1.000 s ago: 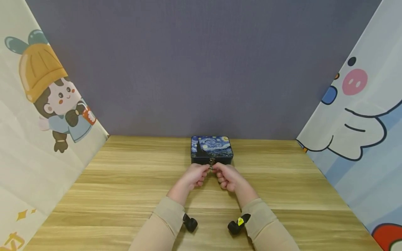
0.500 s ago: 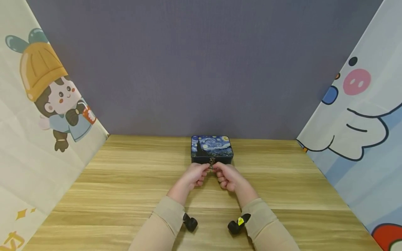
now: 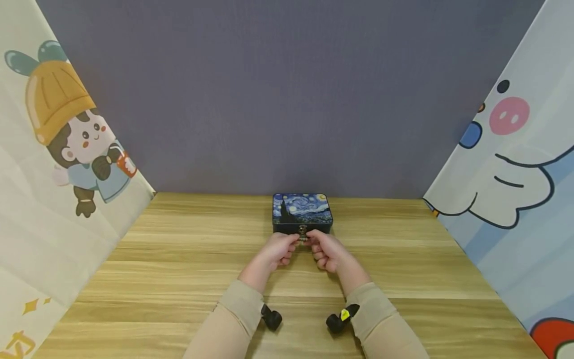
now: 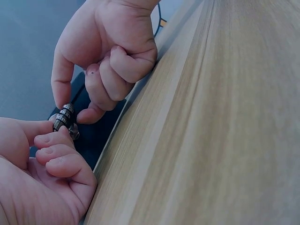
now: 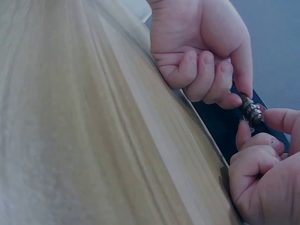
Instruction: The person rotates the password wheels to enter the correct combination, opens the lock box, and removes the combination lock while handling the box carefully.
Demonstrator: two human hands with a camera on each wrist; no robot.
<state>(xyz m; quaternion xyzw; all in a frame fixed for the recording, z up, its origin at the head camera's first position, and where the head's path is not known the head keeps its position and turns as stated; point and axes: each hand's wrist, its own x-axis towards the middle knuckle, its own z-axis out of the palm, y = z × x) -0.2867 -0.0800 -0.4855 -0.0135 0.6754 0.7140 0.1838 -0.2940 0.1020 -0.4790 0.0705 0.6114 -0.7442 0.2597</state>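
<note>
Right wrist view: left hand pinches the lock; right hand brackets it, contact unclear; box lies beyond both. Slack pinching could let the lock twist.

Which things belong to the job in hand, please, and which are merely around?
In the job:
dark-blue rectangular picture-lidded box
small ringed metal lock
left hand
right hand

Merely around:
striped wooden table
plain grey backdrop
cartoon-printed side sheets

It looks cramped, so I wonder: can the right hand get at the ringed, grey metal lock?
Probably yes: the right hand is right at one end of the ringed metal lock, nothing visibly between, while the left hand pinches the other.
</note>
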